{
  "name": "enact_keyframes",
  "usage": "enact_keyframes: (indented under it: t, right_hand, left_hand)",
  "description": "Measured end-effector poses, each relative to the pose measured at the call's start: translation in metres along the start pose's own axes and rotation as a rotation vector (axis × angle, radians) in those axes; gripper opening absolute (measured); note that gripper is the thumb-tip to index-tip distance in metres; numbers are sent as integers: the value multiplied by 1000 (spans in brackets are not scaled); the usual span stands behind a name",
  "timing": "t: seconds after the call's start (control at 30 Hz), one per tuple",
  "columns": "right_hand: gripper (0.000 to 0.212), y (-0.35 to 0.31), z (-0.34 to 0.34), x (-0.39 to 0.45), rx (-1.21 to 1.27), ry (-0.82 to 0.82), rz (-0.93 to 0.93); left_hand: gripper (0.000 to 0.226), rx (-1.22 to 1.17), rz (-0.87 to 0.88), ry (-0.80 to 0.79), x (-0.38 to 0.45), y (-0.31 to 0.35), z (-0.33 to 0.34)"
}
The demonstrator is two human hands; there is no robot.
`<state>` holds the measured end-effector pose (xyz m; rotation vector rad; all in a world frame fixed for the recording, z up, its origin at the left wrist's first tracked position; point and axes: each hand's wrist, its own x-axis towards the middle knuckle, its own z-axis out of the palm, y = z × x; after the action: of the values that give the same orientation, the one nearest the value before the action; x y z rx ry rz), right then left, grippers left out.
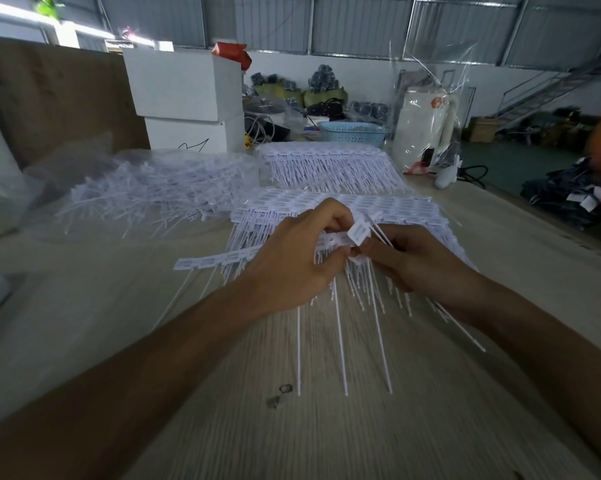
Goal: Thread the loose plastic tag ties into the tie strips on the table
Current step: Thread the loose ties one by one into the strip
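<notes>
1. Two bare hands meet over the middle of the wooden table [223,393] in the head view, the only view supplied.
2. The left hand [292,258] has its fingers curled inward; thumb and forefinger pinch the near tie strip [216,260], which runs out to the left from under the hand.
3. The right hand [417,258] has its fingers curled round a loose tag tie [358,233]; the tie's rectangular tag head stands tilted between the two hands, and its thin tail slants across the right fingers.
4. Whether the tail has entered a slot of the strip cannot be told; the fingers cover that spot.
5. Long white tails hang from the strip toward the viewer and lie on the table.
6. A stack of tie strips [378,206] lies flat just behind the hands. A second stack [327,161] lies farther back.
7. A heap of loose ties [153,195] lies to the left, on clear plastic.
8. White boxes [184,95], a blue basket [352,133] and a bagged white appliance [427,123] stand at the far edge.
</notes>
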<state>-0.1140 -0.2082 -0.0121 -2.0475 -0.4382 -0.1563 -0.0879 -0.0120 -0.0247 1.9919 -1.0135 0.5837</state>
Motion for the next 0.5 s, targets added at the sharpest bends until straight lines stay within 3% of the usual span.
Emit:
enact_keyframes:
  t: [0.2, 0.37, 0.5]
  right_hand:
    - [38, 8, 4, 1, -63, -4, -20]
    - [40, 9, -1, 2, -28, 47, -25]
    - [33, 9, 0, 1, 15, 42, -16]
  left_hand:
    - [38, 74, -84, -52, 2, -5, -9]
    - [37, -190, -265, -86, 5, -9, -18]
    - [30, 117, -168, -120, 0, -9, -11]
